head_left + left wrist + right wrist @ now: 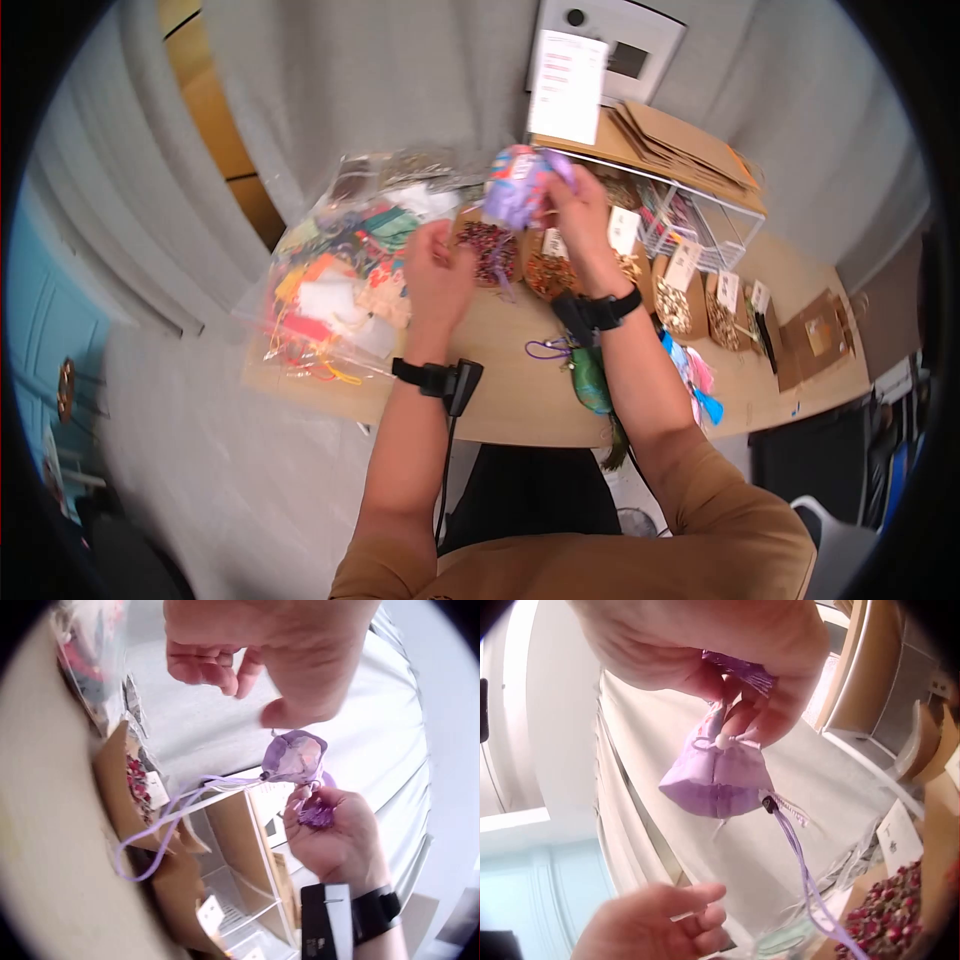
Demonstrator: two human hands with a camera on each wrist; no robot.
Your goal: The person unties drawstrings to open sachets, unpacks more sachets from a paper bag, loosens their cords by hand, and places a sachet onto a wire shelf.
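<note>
A purple patterned drawstring pouch [512,196] is held up over the table, pinched by the fingers of my right hand [582,205]. Its wide mouth shows in the right wrist view, where the pouch [716,780] points downward. A purple tassel [742,671] lies against the right palm, and a long lilac cord [799,859] with a dark bead dangles from the pouch's edge. My left hand [440,275] hovers a little to the left of the pouch, fingers loosely bent and holding nothing. Beneath the pouch is a paper bag of dried rosebuds [889,911].
Plastic bags of colourful fabric pouches [340,285] cover the table's left. Labelled paper bags of dried herbs [675,305] line the right, before a white-framed shelf [700,215]. A green pouch [590,380] lies near the front edge, below my right forearm.
</note>
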